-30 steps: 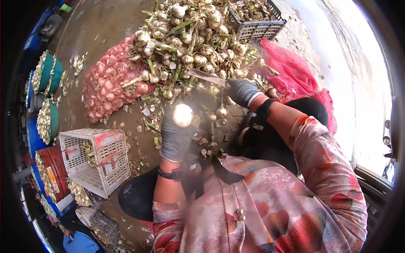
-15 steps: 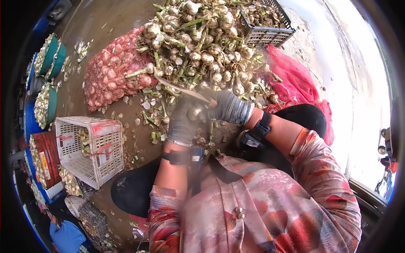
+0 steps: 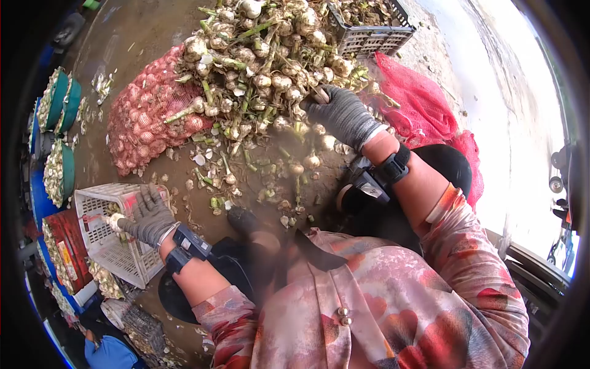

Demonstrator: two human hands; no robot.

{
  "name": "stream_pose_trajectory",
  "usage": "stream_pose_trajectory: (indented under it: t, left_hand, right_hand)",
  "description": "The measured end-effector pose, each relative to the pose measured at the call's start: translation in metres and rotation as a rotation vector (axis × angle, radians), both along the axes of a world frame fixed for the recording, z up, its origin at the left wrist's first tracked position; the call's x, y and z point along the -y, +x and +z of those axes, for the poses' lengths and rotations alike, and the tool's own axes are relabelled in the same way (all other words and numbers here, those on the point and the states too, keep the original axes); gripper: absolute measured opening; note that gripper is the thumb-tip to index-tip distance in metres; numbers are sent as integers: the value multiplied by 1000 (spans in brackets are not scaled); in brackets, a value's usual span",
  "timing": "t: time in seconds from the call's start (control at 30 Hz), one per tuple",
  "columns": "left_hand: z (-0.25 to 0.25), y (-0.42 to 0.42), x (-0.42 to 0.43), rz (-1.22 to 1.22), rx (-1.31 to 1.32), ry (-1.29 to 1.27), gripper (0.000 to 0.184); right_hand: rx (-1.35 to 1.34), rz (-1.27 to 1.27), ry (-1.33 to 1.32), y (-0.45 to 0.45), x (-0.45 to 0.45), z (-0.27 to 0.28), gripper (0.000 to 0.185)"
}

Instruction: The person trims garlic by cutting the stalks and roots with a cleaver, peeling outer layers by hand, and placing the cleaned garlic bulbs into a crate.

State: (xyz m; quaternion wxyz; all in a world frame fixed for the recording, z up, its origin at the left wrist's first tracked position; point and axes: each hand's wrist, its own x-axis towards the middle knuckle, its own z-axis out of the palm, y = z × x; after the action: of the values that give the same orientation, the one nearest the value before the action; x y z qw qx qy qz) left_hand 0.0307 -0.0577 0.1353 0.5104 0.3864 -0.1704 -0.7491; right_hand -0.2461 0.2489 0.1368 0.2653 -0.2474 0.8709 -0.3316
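Note:
My left hand (image 3: pixel 149 216), in a grey knit glove, is over the white plastic crate (image 3: pixel 144 264) lying on its side. Its fingers are stretched out and apart. A pale garlic bulb (image 3: pixel 114 221) shows by the thumb at the crate's mouth and looks loose from the fingers. At the right edge of the heap of garlic (image 3: pixel 264 80), my gloved right hand (image 3: pixel 341 115) is closed, with the wooden end of a knife (image 3: pixel 321 95) poking out above the fingers. Its blade is not visible here. Whether those fingers also touch a bulb is hidden.
A pink net sack of garlic (image 3: pixel 147 117) leans left of the heap. A black crate (image 3: pixel 375 38) stands behind it, and a red net (image 3: pixel 412 98) lies to the right. Green tubs (image 3: pixel 69 169) and a red crate (image 3: pixel 67 243) line the left. A person in blue (image 3: pixel 110 353) is at lower left.
My hands were together in front of the heap, around a garlic bulb and the knife. The left has swung left to the white crate; the right has moved up and right to the heap.

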Motion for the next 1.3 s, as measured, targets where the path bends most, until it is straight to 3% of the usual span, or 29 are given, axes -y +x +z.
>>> stream_pose_trajectory:
  t: [0.07,0.17,0.2,0.23,0.33,0.37,0.47,0.5,0.53,0.57,0.63,0.67,0.7,0.77,0.83,0.87,0.9,0.93,0.97,1.03,1.1,1.17,1.2,1.3]
  left_hand:
    - [-50,-48,-34,-276,300,-194,62]
    - [-139,-126,-103,-1028,818,-609,31]
    - [-177,-144,-119,-1046,1111,-1263,45]
    - [-182,-156,-141,-1148,1151,-1334,50]
    - [-174,-187,-164,-1285,1411,-1402,47]
    - [-219,-188,-161,-1153,1394,-1541,44]
    - [-267,-211,-139,-1345,974,-808,45]
    - [-204,-221,-144,-1472,1455,-830,45]
    - [-264,-204,-123,-1591,1549,-1347,38]
    - [-322,-188,-102,-1512,1615,-1935,34]
    - [-279,-156,-102,-1347,1117,-1787,33]
    - [-256,-145,-104,-1351,1129,-1772,33]
    - [-235,-136,-108,-1325,949,-1536,33]
    - [-181,-134,-115,-1267,773,-1305,32]
    - [-109,-135,-122,-1446,983,-1025,35]
    - [-67,-133,-135,-1394,930,-723,41]
    - [-64,-126,-131,-1375,927,-738,41]
    - [-67,-120,-126,-1381,1035,-873,40]
    - [-68,-116,-124,-1388,1143,-998,40]
    - [-59,-118,-131,-1412,1191,-1063,38]
    - [-53,-123,-143,-1266,1097,-1341,35]
    - [-56,-117,-150,-1224,1067,-1302,33]
    - [-53,-115,-158,-992,787,-1094,38]
    - [-41,-99,-151,-902,310,-655,56]
  right_hand:
    - [56,-107,-178,6,5,3,29]
    - [70,-164,-180,6,8,3,34]
    - [90,-124,-277,6,6,-4,35]
    - [148,-118,-240,7,5,-7,34]
    - [121,-77,-154,11,1,-15,33]
    - [103,-70,-123,11,1,-11,34]
    - [34,82,41,7,-1,-14,34]
    - [-43,138,56,10,-4,-17,32]
    - [-42,199,135,10,-4,-22,30]
    - [-32,263,216,7,-3,-28,29]
    - [-58,359,245,11,-4,-43,27]
    - [-59,406,252,14,-1,-42,26]
    - [-66,447,260,16,1,-41,26]
    - [-88,445,270,17,1,-47,25]
    - [-82,454,351,10,-7,-62,27]
    - [-82,519,402,0,-13,-78,31]
    - [-94,588,452,-9,-18,-93,35]
    - [26,299,451,-12,-23,-104,49]
    - [12,302,451,-4,-17,-83,49]
    - [105,113,16,28,4,-23,61]
    - [19,185,-82,45,23,-13,60]
    - [118,145,-23,45,27,2,47]
    - [139,100,-33,40,27,-4,45]
    - [218,43,-206,34,30,-26,42]
